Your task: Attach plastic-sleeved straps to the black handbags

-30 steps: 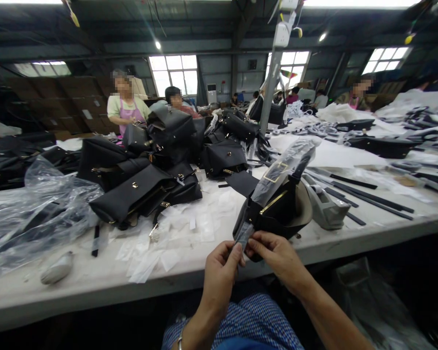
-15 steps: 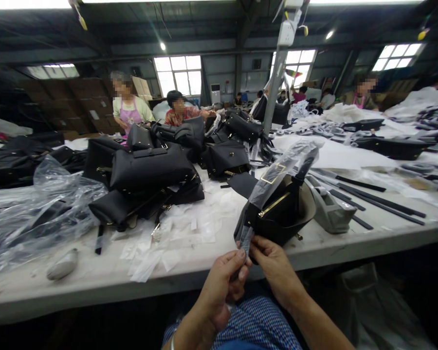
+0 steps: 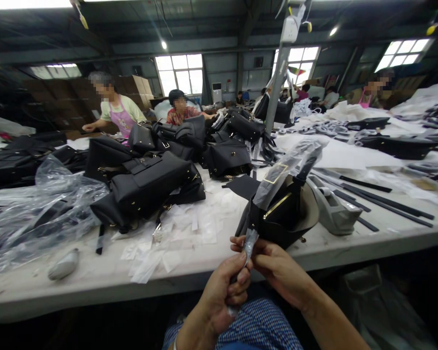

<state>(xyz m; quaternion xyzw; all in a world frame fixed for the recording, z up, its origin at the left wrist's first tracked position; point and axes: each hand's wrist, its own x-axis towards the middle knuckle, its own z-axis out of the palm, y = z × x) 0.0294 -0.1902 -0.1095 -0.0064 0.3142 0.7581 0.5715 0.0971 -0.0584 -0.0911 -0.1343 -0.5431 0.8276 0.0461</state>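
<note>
In the head view, the left hand (image 3: 226, 287) has its fingers folded closed round the film-wrapped strap (image 3: 251, 241) of a black bag (image 3: 279, 226), the thumb pressed along the top. A bit of clear film shows below its little finger. The right hand (image 3: 282, 272) is just beside it, its fingers bent closed round the strap, with tips showing on the strap's left side; the thumb's contact is partly hidden.

The bag sits at the near edge of the table (image 3: 204, 266), tilted, its mouth open and showing a beige lining and a gold zip (image 3: 276, 205). A second film-wrapped strap, with a gold buckle (image 3: 276, 173), rises above it. Just right of the bag stands a grey tape dispenser (image 3: 337, 209), and beyond it lie dark strips (image 3: 390, 201).

To the left are white scraps (image 3: 193, 218), a heap of black bags (image 3: 153, 180), clear plastic (image 3: 65, 199) and a grey lump (image 3: 63, 264). Across the table are a person in a pink apron (image 3: 121, 117) and another in a red patterned top (image 3: 180, 115).
</note>
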